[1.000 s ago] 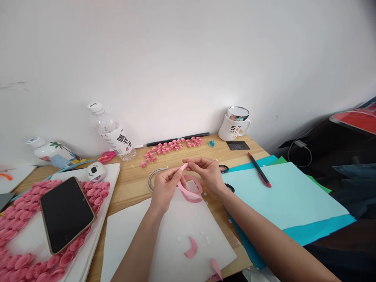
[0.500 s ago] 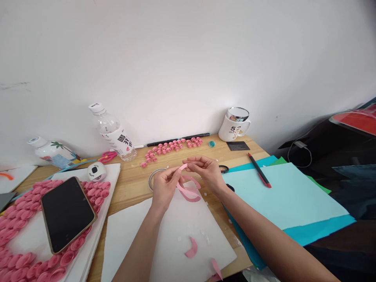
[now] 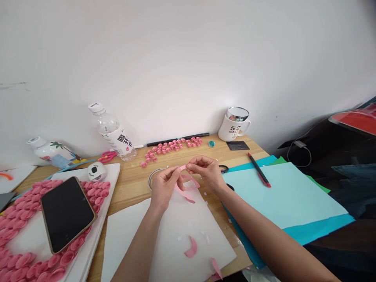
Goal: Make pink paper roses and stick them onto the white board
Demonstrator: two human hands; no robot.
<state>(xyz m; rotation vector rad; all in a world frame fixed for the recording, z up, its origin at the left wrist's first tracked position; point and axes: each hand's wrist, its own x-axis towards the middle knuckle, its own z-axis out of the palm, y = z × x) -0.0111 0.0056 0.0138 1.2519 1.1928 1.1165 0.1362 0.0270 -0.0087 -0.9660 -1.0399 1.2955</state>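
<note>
A curling pink paper strip [image 3: 184,192] is stretched between my hands above a white board [image 3: 176,235]. My left hand [image 3: 165,183] pinches it between thumb and fingers, and its loose loops hang below. My right hand [image 3: 206,169] pinches the strip's upper end, a little to the right. Behind them, rolled pink paper flowers [image 3: 169,148] stand in rows on the wooden table [image 3: 132,184]. A curved pink paper scrap [image 3: 191,247] lies on the board, with small white bits around it.
At left, a phone [image 3: 69,214] rests on a board of pink paper roses [image 3: 26,213]. A water bottle [image 3: 114,131] and a mug [image 3: 234,124] stand by the wall. Right of my hands are blue paper sheets [image 3: 288,196] and a pen [image 3: 259,170]. Scissors [image 3: 223,169] are partly hidden.
My right hand has shifted slightly right, away from the left hand, with the strip's end. The strip's hanging loops have swung to the left.
</note>
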